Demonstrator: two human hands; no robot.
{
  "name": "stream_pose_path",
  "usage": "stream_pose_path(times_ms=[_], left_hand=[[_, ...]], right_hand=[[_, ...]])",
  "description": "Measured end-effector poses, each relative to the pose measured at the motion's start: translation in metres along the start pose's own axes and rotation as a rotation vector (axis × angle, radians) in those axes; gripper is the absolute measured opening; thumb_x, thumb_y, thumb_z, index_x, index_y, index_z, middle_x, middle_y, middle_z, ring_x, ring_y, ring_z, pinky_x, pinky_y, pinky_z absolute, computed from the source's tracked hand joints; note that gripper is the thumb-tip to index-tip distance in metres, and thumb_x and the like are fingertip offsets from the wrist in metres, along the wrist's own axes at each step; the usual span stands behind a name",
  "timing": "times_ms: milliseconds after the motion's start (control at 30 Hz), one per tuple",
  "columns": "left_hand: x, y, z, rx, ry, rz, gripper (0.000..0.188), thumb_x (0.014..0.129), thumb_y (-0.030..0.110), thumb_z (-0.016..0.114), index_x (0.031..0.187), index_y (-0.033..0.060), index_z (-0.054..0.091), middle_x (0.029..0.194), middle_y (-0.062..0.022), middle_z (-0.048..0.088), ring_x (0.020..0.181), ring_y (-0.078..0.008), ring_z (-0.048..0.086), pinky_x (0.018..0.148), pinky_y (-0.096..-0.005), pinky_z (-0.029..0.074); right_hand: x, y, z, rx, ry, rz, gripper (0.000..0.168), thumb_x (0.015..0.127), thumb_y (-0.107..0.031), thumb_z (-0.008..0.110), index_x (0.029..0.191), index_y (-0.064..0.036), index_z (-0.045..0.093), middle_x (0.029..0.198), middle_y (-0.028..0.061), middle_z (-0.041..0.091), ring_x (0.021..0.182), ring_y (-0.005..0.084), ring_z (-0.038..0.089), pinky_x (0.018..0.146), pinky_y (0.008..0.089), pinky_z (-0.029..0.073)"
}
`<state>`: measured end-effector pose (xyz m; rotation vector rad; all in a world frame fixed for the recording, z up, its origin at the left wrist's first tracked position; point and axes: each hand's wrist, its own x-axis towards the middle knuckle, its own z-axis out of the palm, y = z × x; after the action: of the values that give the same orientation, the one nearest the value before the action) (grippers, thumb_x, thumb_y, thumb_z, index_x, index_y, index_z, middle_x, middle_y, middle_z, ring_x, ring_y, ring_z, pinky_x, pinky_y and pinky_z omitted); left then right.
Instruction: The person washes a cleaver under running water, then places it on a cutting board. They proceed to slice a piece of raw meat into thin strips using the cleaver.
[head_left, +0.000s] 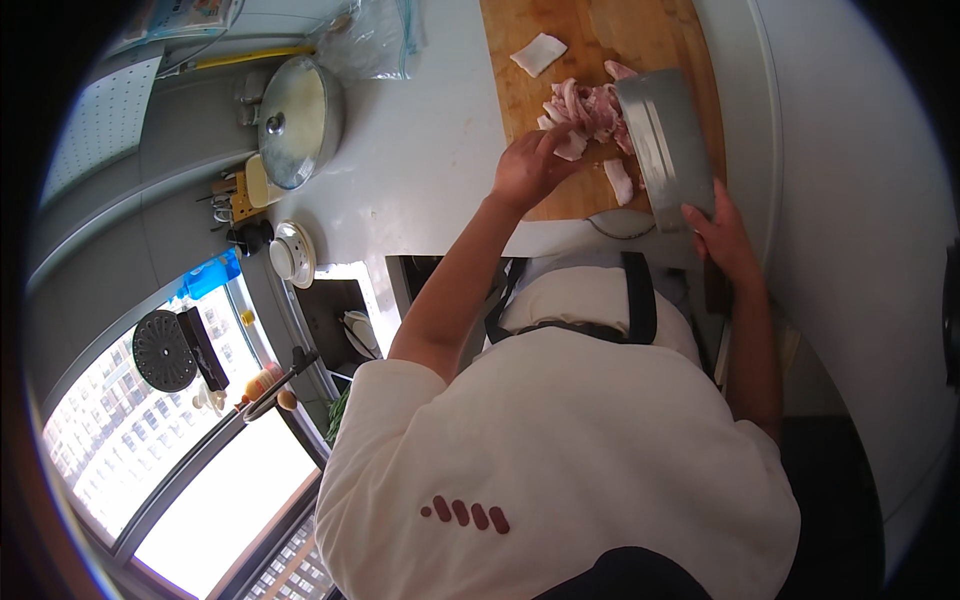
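A heap of raw, fatty meat slices (589, 109) lies on a wooden cutting board (525, 67). The fingertips of my left hand (532, 166) touch a pale piece at the heap's near edge. My right hand (724, 232) grips a wide cleaver (664, 142) at its dark handle and the heel of the blade. The broad side of the blade faces up, and it covers the right part of the heap. One pale slice (538, 54) lies apart at the upper left of the board. Another pale strip (619, 181) rests close to the blade's left edge.
On the grey counter (420, 150) at left stand a lidded pot (300, 124), a cutlery holder (259, 184) and stacked bowls (291, 255). A clear plastic bag (367, 41) lies farther back. A sink (337, 315) with dishes is at lower left. A wall (840, 187) rises on the right.
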<state>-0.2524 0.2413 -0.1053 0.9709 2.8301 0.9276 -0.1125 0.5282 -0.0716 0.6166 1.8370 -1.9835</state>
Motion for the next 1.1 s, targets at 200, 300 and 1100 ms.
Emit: stream_pose_path(times_ms=[200, 300, 1100], left_hand=[[0.005, -0.031, 0.006, 0.025, 0.158, -0.448, 0.039, 0.079, 0.027, 0.078, 0.111, 0.0086, 0.066, 0.102, -0.013, 0.067, 0.096, -0.0332, 0.063, 0.091, -0.0402, 0.049], [0.018, -0.028, 0.006, 0.081, -0.116, -0.432, 0.043, 0.076, 0.032, 0.08, 0.109, 0.0074, 0.066, 0.104, -0.0132, 0.066, 0.099, -0.0338, 0.061, 0.092, -0.041, 0.047], [-0.022, -0.018, 0.006, 0.229, 0.329, -0.247, 0.025, 0.077, 0.02, 0.075, 0.102, 0.0179, 0.069, 0.104, -0.0048, 0.063, 0.104, -0.0284, 0.058, 0.087, -0.0422, 0.048]], right_hand=[[-0.003, -0.001, 0.0, -0.078, 0.029, -0.01, 0.039, 0.094, -0.013, 0.062, 0.127, -0.002, 0.045, 0.075, 0.0041, 0.058, 0.042, 0.0078, 0.045, 0.037, 0.0263, 0.036], [-0.006, -0.005, 0.003, -0.085, 0.048, -0.018, 0.037, 0.093, -0.013, 0.062, 0.124, -0.003, 0.046, 0.074, 0.004, 0.058, 0.042, 0.0079, 0.045, 0.037, 0.0266, 0.036], [-0.01, -0.01, 0.015, -0.156, 0.055, -0.038, 0.03, 0.094, -0.014, 0.06, 0.119, -0.002, 0.049, 0.073, 0.0051, 0.058, 0.043, 0.0087, 0.046, 0.039, 0.0275, 0.037]])
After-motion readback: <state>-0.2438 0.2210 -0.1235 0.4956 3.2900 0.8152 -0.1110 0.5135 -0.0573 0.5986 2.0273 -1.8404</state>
